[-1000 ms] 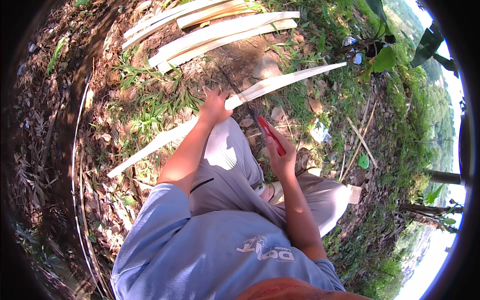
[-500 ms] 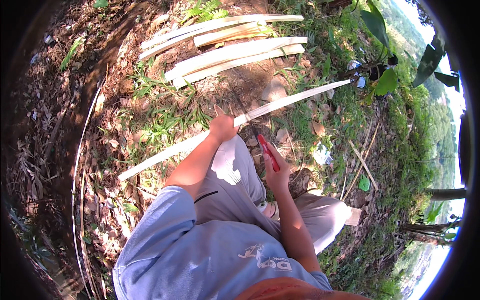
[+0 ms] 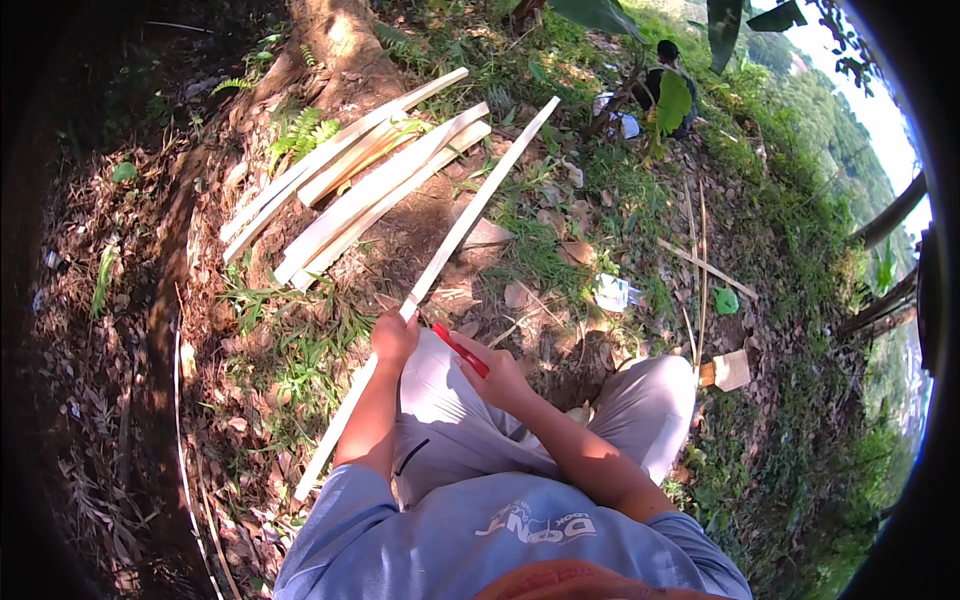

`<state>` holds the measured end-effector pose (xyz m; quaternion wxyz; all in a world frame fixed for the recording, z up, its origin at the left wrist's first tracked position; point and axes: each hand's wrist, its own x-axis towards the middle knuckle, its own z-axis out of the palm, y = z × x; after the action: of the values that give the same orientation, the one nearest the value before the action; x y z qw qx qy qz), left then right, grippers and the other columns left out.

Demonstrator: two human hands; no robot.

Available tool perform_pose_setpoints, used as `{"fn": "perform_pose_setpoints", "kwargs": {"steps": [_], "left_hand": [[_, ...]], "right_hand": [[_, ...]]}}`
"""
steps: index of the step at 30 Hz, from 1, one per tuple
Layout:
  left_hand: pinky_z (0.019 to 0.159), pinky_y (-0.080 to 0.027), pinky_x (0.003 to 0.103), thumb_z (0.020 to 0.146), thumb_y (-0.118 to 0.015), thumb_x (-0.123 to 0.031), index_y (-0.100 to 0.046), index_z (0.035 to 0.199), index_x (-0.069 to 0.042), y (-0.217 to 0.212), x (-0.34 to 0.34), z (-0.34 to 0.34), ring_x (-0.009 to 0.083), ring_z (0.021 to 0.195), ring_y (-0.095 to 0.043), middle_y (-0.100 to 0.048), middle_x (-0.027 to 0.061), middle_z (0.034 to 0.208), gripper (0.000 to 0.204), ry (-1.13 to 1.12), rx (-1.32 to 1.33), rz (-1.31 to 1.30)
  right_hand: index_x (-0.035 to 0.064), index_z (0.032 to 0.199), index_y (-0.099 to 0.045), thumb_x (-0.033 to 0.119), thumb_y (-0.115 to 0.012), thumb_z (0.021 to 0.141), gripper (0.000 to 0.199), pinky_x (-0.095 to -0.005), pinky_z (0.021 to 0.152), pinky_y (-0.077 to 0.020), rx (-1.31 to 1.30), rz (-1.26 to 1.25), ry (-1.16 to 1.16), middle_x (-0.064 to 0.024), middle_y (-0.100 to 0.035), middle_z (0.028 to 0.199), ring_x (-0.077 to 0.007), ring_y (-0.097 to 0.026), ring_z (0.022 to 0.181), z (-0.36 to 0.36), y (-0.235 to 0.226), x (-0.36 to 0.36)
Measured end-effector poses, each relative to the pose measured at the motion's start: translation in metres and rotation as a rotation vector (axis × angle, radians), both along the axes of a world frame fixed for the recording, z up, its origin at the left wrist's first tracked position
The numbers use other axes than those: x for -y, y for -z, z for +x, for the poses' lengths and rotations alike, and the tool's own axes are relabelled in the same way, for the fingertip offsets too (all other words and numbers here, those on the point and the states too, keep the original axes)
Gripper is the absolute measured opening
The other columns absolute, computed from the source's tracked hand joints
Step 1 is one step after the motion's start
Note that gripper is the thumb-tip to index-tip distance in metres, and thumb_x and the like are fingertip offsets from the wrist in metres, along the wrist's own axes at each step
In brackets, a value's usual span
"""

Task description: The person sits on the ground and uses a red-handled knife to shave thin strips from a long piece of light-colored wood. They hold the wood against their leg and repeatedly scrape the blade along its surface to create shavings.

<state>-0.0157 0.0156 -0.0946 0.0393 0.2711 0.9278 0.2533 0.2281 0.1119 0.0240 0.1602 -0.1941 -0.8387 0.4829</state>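
Observation:
A long pale wood strip (image 3: 484,200) slants from the lower left up toward the far middle, across my left thigh. My left hand (image 3: 396,338) is wrapped round it a little below its middle. Beside it, above my lap, my right hand (image 3: 498,380) is closed on a red-handled cutting tool (image 3: 461,350). The red handle points toward the strip and my left hand. Its blade is hard to make out now, so I cannot tell if it is a saw or a knife.
Several pale wood strips (image 3: 350,205) lie on the ground ahead, near a tree trunk (image 3: 335,50). Thin sticks (image 3: 703,260) and a wood block (image 3: 731,371) are at the right. A person (image 3: 668,90) sits farther off. Grass and dry leaves cover the slope.
The strip has swung from a shallow slant to a steeper one, its far end now more to the left. Both hands have shifted left and down, still gripping; the view has turned too.

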Motion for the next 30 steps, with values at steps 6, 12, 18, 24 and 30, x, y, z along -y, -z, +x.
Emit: {"fn": "perform_pose_setpoints", "kwargs": {"steps": [6,12,18,24,30], "left_hand": [[0.084,-0.061,0.052,0.089,-0.076,-0.024,-0.079,0.111,-0.001,0.002,0.002,-0.004,0.0442,0.091,-0.077,-0.079,0.0237,0.092,0.032,-0.109,0.136,0.093],[0.082,-0.058,0.056,0.087,-0.067,-0.014,-0.075,0.104,0.004,0.024,0.015,-0.017,0.05,0.088,-0.075,-0.075,0.0293,0.088,0.026,-0.089,0.049,0.124],[0.076,-0.056,0.055,0.085,-0.07,-0.016,-0.076,0.104,0.006,0.026,0.017,-0.018,0.0478,0.082,-0.075,-0.075,0.0278,0.083,0.03,0.007,0.081,0.152],[0.08,-0.058,0.051,0.087,-0.08,-0.028,-0.079,0.106,0.005,-0.002,0.005,0.004,0.0456,0.088,-0.077,-0.078,0.0271,0.091,0.038,0.018,0.1,0.111],[0.081,-0.059,0.053,0.09,-0.086,-0.034,-0.081,0.102,0.004,0.007,0.007,-0.011,0.0461,0.09,-0.077,-0.079,0.0269,0.096,0.04,-0.02,-0.016,-0.027]], "right_hand": [[0.0265,0.162,-0.05,0.037,-0.067,0.106,0.06,-0.055,0.075,-0.0591,0.031,0.197,-0.12,-0.0218,-0.076,0.091,-0.0441,-0.074,0.08,-0.01,0.018,0.006],[0.0228,0.163,-0.047,0.034,-0.064,0.107,0.06,-0.0589,0.075,-0.0561,0.118,0.185,-0.178,-0.0235,-0.073,0.086,-0.0472,-0.071,0.079,-0.011,-0.002,0.019],[0.0243,0.166,-0.045,0.029,-0.065,0.107,0.062,-0.0575,0.076,-0.0551,0.018,0.137,-0.13,-0.0236,-0.074,0.092,-0.0464,-0.07,0.078,0.002,0.001,0.016],[0.0344,0.165,-0.048,0.025,-0.066,0.105,0.063,-0.0555,0.07,-0.0541,0.097,0.0,-0.056,-0.0208,-0.073,0.082,-0.0431,-0.069,0.068,0.062,-0.046,0.007],[0.0301,0.159,-0.058,0.02,-0.066,0.106,0.055,-0.0489,0.075,-0.0564,0.074,-0.053,-0.005,-0.0181,-0.078,0.094,-0.0372,-0.074,0.076,0.113,-0.053,0.004]]}}
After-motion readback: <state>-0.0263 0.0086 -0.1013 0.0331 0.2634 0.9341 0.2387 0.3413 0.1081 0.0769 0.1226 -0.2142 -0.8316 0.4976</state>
